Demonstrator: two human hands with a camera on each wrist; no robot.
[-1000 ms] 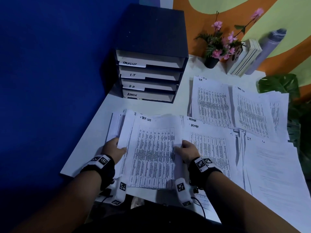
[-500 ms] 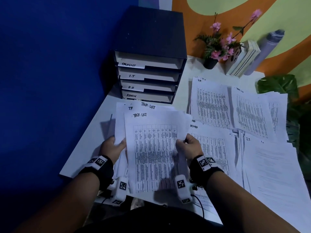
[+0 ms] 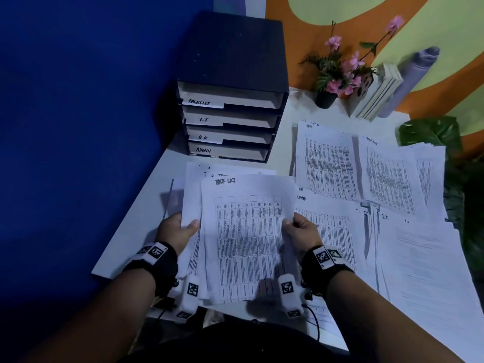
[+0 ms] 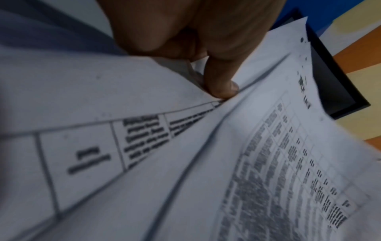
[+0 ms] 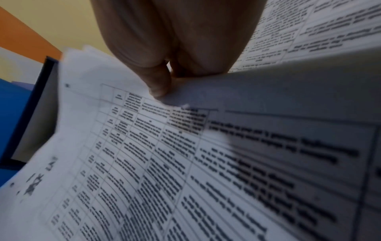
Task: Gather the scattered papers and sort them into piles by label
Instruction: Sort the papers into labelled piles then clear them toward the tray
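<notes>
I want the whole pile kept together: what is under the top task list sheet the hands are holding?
More sheets, fanned out left and behind; one shows a partial matching heading. How many, and their remaining labels, is covered by the top sheet.

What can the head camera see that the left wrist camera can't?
Only the head view shows both hands, the left hand and right hand, the drawer box with its TASKLIST, I.T, H.R and ADMIN labels, the flower pot, and the other papers spread over the table.

Only the left wrist view shows, up close, the left thumb pressing on the sheets and the separate page edges fanned beneath it.

Both show the Task List stack held in the left hand, and a dark side of the drawer box.
</notes>
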